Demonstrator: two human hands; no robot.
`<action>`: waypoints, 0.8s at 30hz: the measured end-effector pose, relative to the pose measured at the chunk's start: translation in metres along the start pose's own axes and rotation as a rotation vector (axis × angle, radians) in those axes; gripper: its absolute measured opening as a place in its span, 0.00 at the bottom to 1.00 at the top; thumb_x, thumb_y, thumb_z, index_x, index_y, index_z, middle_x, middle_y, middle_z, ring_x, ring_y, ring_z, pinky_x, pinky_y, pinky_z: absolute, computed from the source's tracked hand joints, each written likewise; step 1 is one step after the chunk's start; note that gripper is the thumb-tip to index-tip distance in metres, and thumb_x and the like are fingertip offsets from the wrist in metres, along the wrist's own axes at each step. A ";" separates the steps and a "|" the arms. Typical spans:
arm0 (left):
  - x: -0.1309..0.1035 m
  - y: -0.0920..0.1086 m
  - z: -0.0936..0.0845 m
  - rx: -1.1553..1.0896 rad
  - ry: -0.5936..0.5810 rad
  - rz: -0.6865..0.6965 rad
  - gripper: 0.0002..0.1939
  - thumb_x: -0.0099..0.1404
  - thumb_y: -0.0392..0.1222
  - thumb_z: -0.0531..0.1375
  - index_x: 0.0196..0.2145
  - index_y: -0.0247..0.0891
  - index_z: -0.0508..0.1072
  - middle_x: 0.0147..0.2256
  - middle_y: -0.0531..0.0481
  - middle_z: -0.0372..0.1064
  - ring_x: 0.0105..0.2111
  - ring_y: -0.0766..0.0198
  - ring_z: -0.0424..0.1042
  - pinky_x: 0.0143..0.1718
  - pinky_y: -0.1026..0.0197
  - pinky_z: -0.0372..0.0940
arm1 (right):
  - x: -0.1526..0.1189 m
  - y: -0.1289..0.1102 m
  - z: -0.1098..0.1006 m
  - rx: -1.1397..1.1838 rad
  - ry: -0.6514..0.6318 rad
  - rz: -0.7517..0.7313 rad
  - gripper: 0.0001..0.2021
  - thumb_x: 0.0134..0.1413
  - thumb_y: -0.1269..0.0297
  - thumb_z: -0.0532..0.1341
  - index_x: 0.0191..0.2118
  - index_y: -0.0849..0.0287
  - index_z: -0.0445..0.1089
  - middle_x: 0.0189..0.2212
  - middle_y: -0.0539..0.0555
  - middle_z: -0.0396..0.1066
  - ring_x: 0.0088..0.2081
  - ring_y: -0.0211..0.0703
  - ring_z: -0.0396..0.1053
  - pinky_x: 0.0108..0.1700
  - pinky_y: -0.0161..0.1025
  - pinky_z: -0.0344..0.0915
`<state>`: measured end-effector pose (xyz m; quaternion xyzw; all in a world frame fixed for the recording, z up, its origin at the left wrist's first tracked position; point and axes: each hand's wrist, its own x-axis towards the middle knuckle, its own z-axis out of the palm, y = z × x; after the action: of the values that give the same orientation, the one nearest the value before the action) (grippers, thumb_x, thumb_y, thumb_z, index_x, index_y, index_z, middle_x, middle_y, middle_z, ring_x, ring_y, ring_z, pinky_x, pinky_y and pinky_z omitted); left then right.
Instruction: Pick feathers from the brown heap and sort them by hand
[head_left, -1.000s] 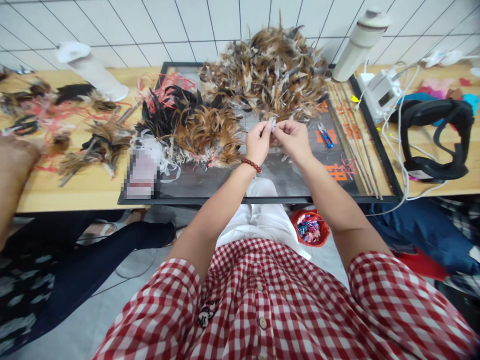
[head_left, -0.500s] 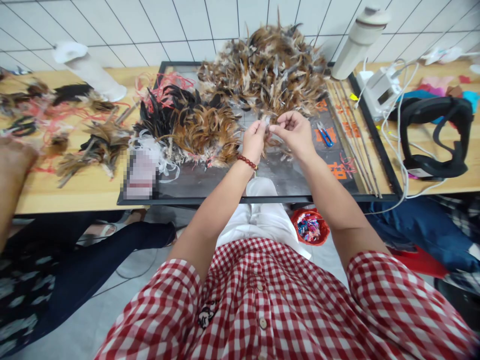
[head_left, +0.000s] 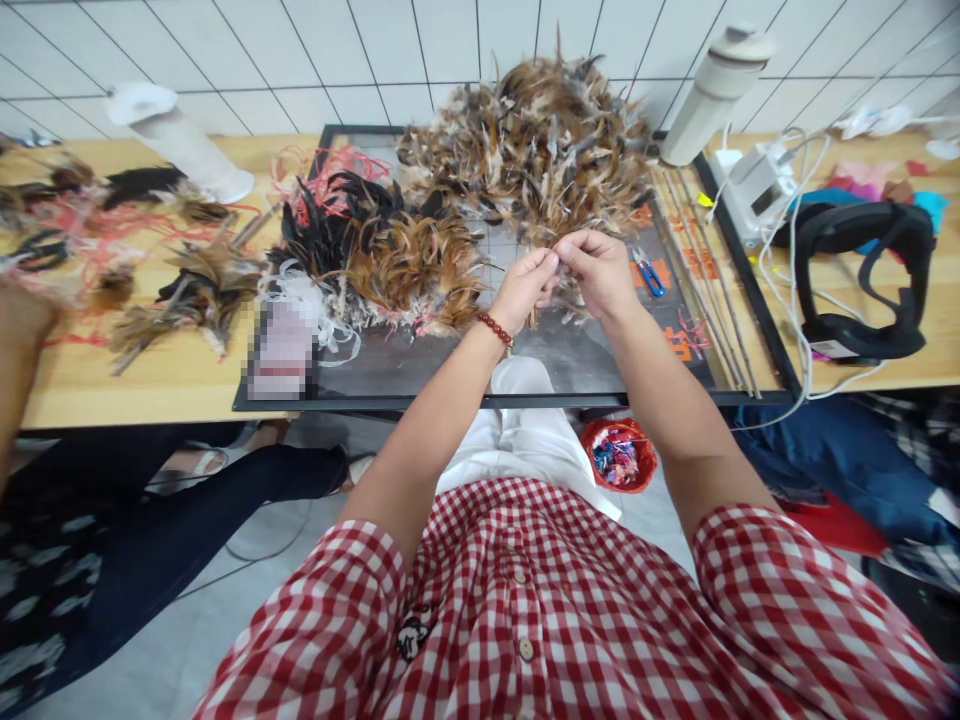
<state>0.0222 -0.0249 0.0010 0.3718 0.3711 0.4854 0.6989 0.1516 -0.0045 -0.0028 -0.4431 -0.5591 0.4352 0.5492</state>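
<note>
My left hand [head_left: 529, 284], with a beaded bracelet [head_left: 495, 328] at its wrist, is closed in a pinch. My right hand [head_left: 598, 275] pinches too, its fingertips meeting those of the left. Whatever lies between them is too small or hidden to name. Just behind the hands rises a big heap of brown and grey feathers [head_left: 525, 145]. A row of glossy brown feathers [head_left: 412, 260] and black feathers [head_left: 311, 230] lies to the left. Blue-handled thread snips [head_left: 649, 275] rest right of my right hand.
Thin sticks [head_left: 716, 290] lie along the right of the black-framed board [head_left: 420, 402]. A bottle [head_left: 716, 95], white charger [head_left: 757, 190], cables and black headset [head_left: 862, 280] stand beyond. Left are white ribbon [head_left: 334, 335], feather bundles [head_left: 202, 290] and another person's arm [head_left: 22, 350].
My hands have come together at the fingertips, the left moving slightly right. The right fingers, spread before, are now closed. A whitish bit seen at the left fingertips is now hidden.
</note>
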 end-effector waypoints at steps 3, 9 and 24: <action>0.001 -0.001 0.001 0.018 0.041 0.013 0.18 0.66 0.55 0.67 0.32 0.39 0.70 0.22 0.57 0.58 0.18 0.76 0.57 0.20 0.69 0.54 | 0.002 0.005 0.000 -0.007 0.010 -0.012 0.21 0.49 0.41 0.73 0.28 0.54 0.72 0.23 0.47 0.66 0.27 0.35 0.63 0.31 0.36 0.62; 0.009 0.010 -0.014 -0.056 0.297 0.122 0.19 0.65 0.59 0.66 0.32 0.41 0.71 0.19 0.59 0.51 0.17 0.74 0.56 0.19 0.68 0.50 | 0.005 0.012 -0.005 -0.208 0.085 -0.085 0.19 0.57 0.43 0.68 0.32 0.54 0.74 0.27 0.48 0.67 0.30 0.38 0.65 0.36 0.38 0.63; 0.016 0.012 -0.023 -0.075 0.386 0.166 0.16 0.73 0.48 0.62 0.29 0.40 0.69 0.19 0.60 0.53 0.15 0.77 0.50 0.18 0.68 0.49 | -0.003 0.020 0.005 -0.494 -0.053 -0.134 0.12 0.57 0.54 0.68 0.30 0.56 0.72 0.29 0.51 0.69 0.34 0.43 0.66 0.40 0.41 0.62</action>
<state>0.0018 -0.0031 -0.0015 0.2748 0.4479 0.6171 0.5858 0.1466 -0.0032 -0.0234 -0.5142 -0.6909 0.2593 0.4371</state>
